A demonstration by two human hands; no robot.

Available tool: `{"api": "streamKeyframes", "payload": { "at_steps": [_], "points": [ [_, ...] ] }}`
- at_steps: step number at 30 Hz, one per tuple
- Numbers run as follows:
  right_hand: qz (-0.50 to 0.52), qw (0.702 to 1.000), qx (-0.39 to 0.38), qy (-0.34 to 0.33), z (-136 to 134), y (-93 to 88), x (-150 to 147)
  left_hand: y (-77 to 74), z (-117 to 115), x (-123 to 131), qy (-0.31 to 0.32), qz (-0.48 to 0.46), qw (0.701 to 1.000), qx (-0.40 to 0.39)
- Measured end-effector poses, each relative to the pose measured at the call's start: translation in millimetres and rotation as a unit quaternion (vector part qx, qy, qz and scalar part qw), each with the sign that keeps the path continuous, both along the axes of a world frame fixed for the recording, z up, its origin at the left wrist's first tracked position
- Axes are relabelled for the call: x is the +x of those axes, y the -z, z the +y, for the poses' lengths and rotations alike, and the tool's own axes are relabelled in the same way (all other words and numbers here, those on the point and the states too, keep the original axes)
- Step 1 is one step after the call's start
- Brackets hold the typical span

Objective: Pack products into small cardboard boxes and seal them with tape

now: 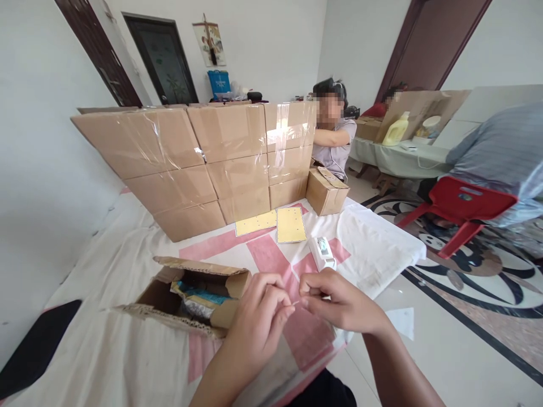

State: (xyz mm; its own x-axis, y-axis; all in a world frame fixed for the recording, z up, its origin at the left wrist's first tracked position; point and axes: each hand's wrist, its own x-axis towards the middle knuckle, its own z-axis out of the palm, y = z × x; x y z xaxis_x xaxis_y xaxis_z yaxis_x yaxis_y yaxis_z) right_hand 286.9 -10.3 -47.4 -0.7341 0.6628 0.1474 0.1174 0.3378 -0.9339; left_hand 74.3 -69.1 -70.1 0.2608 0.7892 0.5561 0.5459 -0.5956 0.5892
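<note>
My left hand [265,308] is closed in a pinch near the table's front edge. From its thumb tip pokes a thin, pale, thread-like piece [296,303], too small to name surely. Close by on the right, my right hand [339,299] pinches too; its fingertips hide whatever they hold. A small white plastic device [323,252] with a shiny window lies just beyond my right hand. Left of my left hand is an open cardboard box [199,268], with a blue and grey packet [203,302] inside. Two yellow cards [291,225] with small dark dots lie further back.
Stacked, taped cardboard boxes [237,164] form a wall across the table's back. A small carton [328,195] stands at its right end. A dark flat object [38,339] lies far left. Another person [335,138] sits behind the boxes; a red chair [470,203] stands at right.
</note>
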Motion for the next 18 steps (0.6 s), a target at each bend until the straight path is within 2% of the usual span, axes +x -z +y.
{"api": "streamKeyframes", "payload": {
  "at_steps": [2,4,8,12,15,18],
  "points": [
    [-0.066,0.994,0.084,0.011,-2,-8.5,8,-1.1,-2,3,0.023,0.034,0.999,-0.014],
    [-0.137,0.981,0.135,-0.003,-4,-17.7,13,0.6,-6,5,0.024,0.071,0.997,-0.015],
    [-0.277,0.943,0.169,-0.07,-7,-36.0,14,3.0,-21,2,0.009,0.175,0.984,0.024],
    [-0.334,0.906,0.22,-0.137,-20,-50.9,4,-8.6,-51,0,-0.001,0.247,0.968,0.052],
    [-0.338,0.874,0.321,-0.138,-43,-46.8,-5,-18.3,-77,3,-0.048,0.262,0.962,0.051],
    [-0.304,0.866,0.382,-0.108,-60,-24.4,-6,-19.2,-100,-4,-0.074,0.265,0.961,0.009]
  ]
}}
